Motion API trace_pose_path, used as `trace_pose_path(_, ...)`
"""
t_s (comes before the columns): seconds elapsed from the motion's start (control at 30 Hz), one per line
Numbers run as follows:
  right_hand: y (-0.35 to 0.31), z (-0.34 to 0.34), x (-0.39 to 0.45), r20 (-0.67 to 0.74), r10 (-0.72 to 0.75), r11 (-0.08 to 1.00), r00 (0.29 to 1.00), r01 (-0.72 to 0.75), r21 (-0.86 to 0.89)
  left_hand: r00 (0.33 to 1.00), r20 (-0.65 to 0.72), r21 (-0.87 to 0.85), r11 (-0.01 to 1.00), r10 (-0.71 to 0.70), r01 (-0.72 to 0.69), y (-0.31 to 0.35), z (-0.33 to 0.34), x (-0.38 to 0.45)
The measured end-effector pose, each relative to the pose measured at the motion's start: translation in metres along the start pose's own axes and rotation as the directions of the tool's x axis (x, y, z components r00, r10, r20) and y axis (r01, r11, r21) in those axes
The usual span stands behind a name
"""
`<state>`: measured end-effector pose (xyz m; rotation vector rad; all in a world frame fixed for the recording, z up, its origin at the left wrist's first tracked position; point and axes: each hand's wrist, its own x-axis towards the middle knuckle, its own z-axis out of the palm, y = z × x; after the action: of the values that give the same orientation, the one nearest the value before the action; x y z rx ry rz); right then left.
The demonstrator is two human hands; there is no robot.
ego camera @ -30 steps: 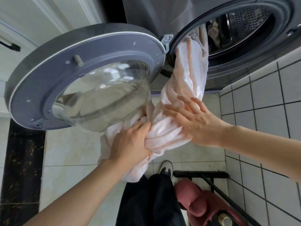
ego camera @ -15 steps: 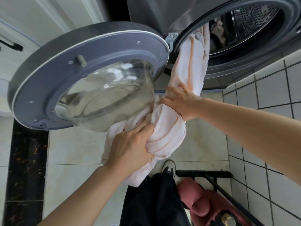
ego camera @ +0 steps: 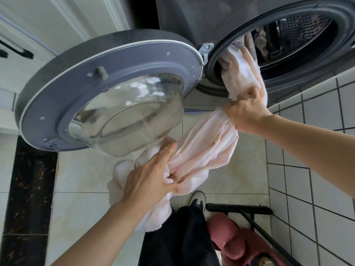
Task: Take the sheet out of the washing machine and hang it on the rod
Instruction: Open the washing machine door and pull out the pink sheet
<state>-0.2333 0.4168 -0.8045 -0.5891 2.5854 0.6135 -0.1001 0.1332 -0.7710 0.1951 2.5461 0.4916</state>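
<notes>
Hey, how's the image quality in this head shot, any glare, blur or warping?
Head view: wide-angle warping bows the washing machine door and the wall tiles; bright reflections glare on the door's glass bowl; the left hand and right hand gripping the sheet look slightly soft.

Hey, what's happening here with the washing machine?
A person is pulling a pale pink sheet out of the open washer. The right hand grips it bunched just below the opening; the left hand holds a lower bundle near the door. The sheet's upper end is inside the drum, and no rod is in view.
</notes>
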Motion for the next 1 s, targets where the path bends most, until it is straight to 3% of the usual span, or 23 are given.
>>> trace_pose_path(0.1, -0.016, 0.001, -0.012, -0.113, -0.048, 0.997, 0.992, 0.055, 0.058, 0.999, 0.044, 0.017, 1.000, -0.014, 0.013, 0.001, 0.003, -0.002)
trace_pose_path(0.3, -0.036, -0.023, -0.030, -0.342, 0.058, 0.968, 0.938, 0.032, 0.251, 0.997, 0.072, -0.001, 0.999, -0.038, 0.038, 0.018, 0.006, 0.008)
trace_pose_path(0.57, -0.062, -0.065, -0.064, -0.273, 0.185, 0.855, 0.944, -0.018, 0.519, 0.998, -0.023, -0.321, 0.946, -0.056, 0.046, 0.066, 0.004, 0.030)
trace_pose_path(0.67, -0.071, -0.073, -0.077, -0.369, 0.186, 0.782, 0.911, 0.091, 0.617, 0.985, -0.160, -0.374, 0.927, -0.059, -0.005, 0.072, 0.005, 0.032)
trace_pose_path(0.73, -0.071, -0.075, -0.084, -0.424, 0.100, 0.788, 0.900, 0.189, 0.586, 0.960, -0.277, -0.374, 0.924, -0.031, -0.077, 0.068, 0.005, 0.030)
trace_pose_path(0.87, -0.061, -0.072, -0.095, -0.450, -0.097, 0.887, 0.888, 0.282, 0.365, 0.911, -0.409, -0.285, 0.939, 0.060, -0.190, 0.054, 0.006, 0.023)
trace_pose_path(1.0, -0.049, -0.064, -0.099, -0.466, -0.121, 0.915, 0.876, 0.281, 0.291, 0.907, -0.407, -0.173, 0.965, 0.111, -0.196, 0.048, 0.003, 0.020)
